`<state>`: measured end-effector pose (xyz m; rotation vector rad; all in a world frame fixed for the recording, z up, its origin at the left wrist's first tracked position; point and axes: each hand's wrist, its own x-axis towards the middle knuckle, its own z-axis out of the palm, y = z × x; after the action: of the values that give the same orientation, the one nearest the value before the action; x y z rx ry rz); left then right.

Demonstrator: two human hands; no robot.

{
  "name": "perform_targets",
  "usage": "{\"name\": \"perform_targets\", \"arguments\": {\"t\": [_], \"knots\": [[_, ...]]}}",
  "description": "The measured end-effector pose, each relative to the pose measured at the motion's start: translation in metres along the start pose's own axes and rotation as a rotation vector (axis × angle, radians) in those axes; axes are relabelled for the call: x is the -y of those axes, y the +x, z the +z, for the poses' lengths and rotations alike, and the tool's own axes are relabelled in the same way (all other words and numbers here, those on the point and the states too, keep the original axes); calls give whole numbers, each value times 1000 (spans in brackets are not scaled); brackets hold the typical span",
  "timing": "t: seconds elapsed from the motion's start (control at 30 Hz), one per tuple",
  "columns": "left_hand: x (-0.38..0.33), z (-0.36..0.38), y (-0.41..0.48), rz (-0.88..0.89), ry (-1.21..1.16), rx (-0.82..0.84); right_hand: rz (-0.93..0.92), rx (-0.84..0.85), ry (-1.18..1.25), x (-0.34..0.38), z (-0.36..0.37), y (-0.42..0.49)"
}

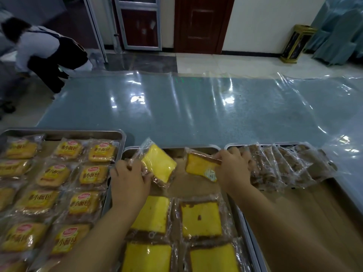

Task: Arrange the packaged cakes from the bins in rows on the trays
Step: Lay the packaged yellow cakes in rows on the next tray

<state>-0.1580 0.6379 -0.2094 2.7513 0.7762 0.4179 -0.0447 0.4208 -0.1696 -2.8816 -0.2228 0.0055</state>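
Observation:
A steel middle tray (172,149) holds several clear-wrapped yellow cake slices lying flat in two columns, such as one (201,218) near the centre. My left hand (128,182) grips a wrapped yellow slice (159,162), tilted above the tray's far left part. My right hand (232,169) pinches another wrapped slice (200,166) by its brown crust edge, tilted over the far right part. The left tray (64,132) is filled with rows of labelled yellow bread packs (94,174). The right tray (334,185) carries a row of brown wrapped cakes (282,163) standing on edge.
The trays sit on a grey table under a clear plastic sheet (186,108), wrinkled at its right end. A person (45,54) bends over beyond the table's far left corner. Doors and a gold-trimmed bin (295,44) stand by the back wall.

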Motion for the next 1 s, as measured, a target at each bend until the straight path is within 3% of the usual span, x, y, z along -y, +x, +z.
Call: {"name": "perform_targets", "arguments": {"t": [0.13,0.2,0.3,0.43,0.6,0.83,1.0], "knots": [[0,4,0,96,39,58,-190,-320,20,6,-2,-3],[0,7,1,192,3,135,-298,-362,-15,3,0,-5],[6,15,4,339,-6,335,-401,-204,-159,-4,9,-11],[15,19,2,348,81,563,-430,70,-186,-14,16,-18],[10,13,-6,390,223,495,-441,266,-197,-19,19,-27],[10,14,-13,393,232,467,-427,450,-141,-7,41,-36],[23,20,-13,374,154,559,-433,422,-70,-4,47,-34]]}}
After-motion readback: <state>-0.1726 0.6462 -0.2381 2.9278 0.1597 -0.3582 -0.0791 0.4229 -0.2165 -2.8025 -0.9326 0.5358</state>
